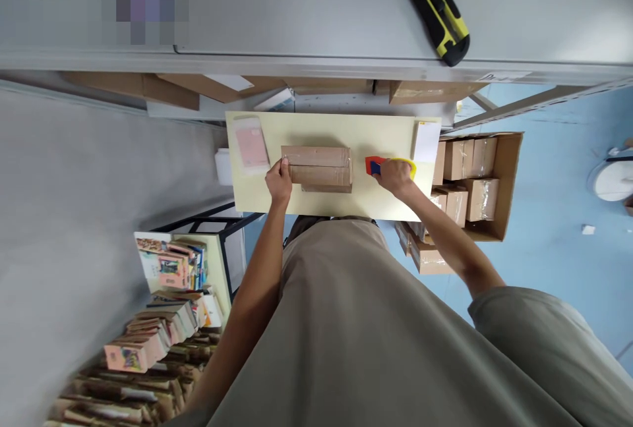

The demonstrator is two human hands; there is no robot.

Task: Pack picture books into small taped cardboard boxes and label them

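"While you look down at the desk (pixel 316 129), what crowds it?"

"At the left end lies a pink packet (pixel 251 145), just beside the left hand (pixel 279 178). At the right end lies some white paper (pixel 427 142). Past the far edge there's brown cardboard (pixel 329 86), partly hidden by the grey shelf (pixel 306 5) that juts across the top of the view. A cutter (pixel 435 8), yellow and black, lies on that shelf."

"And the box (pixel 321 169)?"

"Near the middle of the desk, its seam running left to right. The left fingers are drawn together on its left end, thumb on top; how far the others reach beneath, I can't tell."

"What about the right hand (pixel 394 174)?"

"Its fingers are curled round the tape gun (pixel 370 165), to the right of the box and apart from it. The hand hides most of it; red, blue and yellow parts show."

"Anything off to the sides?"

"On the right, a carton (pixel 513 186) of small boxes (pixel 482 199). At lower left, books (pixel 175 269) in piles. By the desk's left end, a white bin (pixel 223 167), if bin it is."

"Count them for me."

"One box on the desk, one tape gun, one cutter, one pink packet, one carton. At least five small boxes show inside it, and more sit below it. The books are too many and too blurred to count."
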